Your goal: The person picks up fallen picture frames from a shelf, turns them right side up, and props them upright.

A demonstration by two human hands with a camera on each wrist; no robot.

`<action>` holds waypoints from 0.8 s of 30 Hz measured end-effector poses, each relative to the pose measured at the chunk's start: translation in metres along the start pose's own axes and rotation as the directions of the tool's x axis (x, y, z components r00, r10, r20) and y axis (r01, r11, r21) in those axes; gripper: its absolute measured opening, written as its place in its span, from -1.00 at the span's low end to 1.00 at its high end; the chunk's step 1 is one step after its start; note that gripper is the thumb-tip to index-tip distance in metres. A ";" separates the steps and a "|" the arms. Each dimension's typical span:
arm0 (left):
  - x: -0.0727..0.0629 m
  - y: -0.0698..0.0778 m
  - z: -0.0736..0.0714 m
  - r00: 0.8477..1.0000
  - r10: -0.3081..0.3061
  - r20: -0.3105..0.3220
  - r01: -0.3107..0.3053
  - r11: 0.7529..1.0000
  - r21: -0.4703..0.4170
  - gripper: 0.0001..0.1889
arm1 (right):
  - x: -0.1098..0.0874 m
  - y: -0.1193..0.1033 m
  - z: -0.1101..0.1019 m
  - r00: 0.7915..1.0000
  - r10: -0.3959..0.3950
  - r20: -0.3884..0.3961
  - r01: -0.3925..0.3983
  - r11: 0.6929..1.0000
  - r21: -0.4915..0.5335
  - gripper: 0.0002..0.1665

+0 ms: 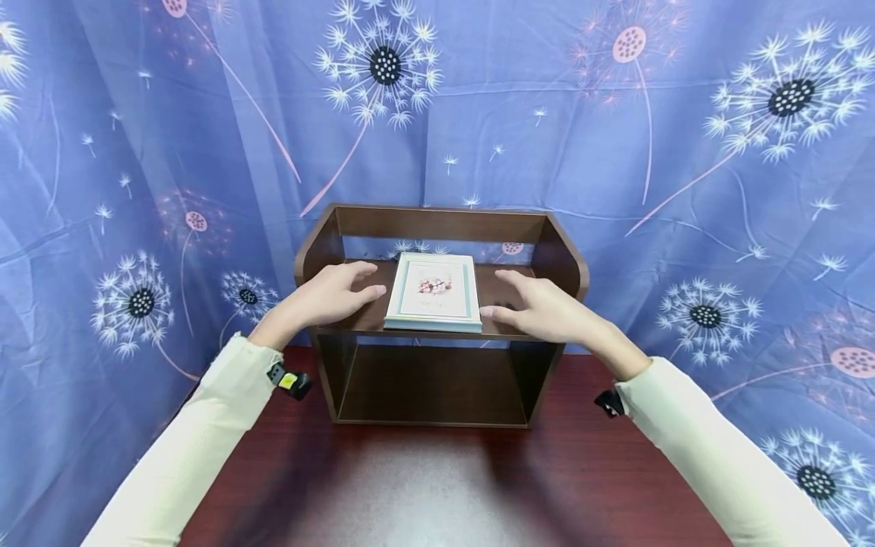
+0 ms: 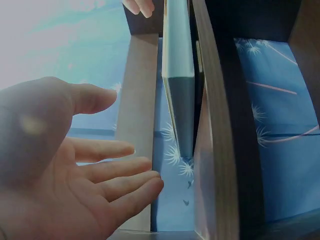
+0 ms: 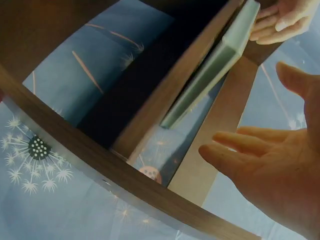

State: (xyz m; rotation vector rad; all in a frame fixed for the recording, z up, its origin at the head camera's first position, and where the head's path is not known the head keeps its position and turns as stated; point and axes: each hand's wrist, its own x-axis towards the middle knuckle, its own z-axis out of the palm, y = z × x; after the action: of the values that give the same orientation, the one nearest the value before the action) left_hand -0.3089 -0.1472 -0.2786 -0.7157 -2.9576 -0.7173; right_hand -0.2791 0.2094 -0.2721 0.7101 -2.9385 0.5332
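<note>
A thick book with a pale cover, teal border and small red flower picture lies flat on the upper shelf of a dark brown wooden rack. To its left is my left hand, fingers extended and apart from the book. On the other side my right hand reaches in, thumb tip close to the book's right edge. In the left wrist view the left hand has its palm turned towards the book, holding nothing. The right wrist view likewise shows the right hand with loose, straight fingers and an empty palm.
The rack's lower shelf sits beneath the book. Raised side panels flank the upper shelf. The rack stands on a glossy dark red table. A blue curtain with dandelion prints hangs behind and on both sides.
</note>
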 end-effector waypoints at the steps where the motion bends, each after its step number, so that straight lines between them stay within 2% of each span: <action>1: 0.004 0.001 -0.001 1.000 -0.001 0.007 0.001 1.000 0.008 -0.32 | 0.004 0.001 -0.002 1.000 0.011 0.012 -0.011 1.000 -0.011 0.02; 8: 0.035 0.006 -0.003 0.998 -0.004 0.058 -0.001 0.996 0.087 -0.34 | 0.035 0.013 -0.011 0.993 0.059 0.104 -0.056 0.998 -0.033 0.03; 14: 0.052 0.004 0.002 0.986 -0.090 0.141 0.087 0.996 0.028 -0.32 | 0.059 0.017 0.002 0.987 0.077 0.139 -0.082 0.996 0.037 0.00; 18: 0.061 0.003 0.008 0.984 -0.121 0.134 0.119 0.993 0.027 -0.31 | 0.069 0.015 0.011 0.983 0.094 0.159 -0.104 0.993 0.053 -0.01; 24: 0.069 -0.001 0.016 0.984 -0.139 0.112 0.136 0.990 0.034 -0.33 | 0.079 0.018 0.021 0.984 0.104 0.147 -0.102 0.995 -0.016 -0.18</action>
State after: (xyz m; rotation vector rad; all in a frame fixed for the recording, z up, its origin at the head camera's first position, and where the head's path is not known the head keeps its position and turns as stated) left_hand -0.3698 -0.1113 -0.2851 -0.5738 -3.1396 -0.6644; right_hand -0.3577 0.1828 -0.2860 0.6251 -3.1275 0.4967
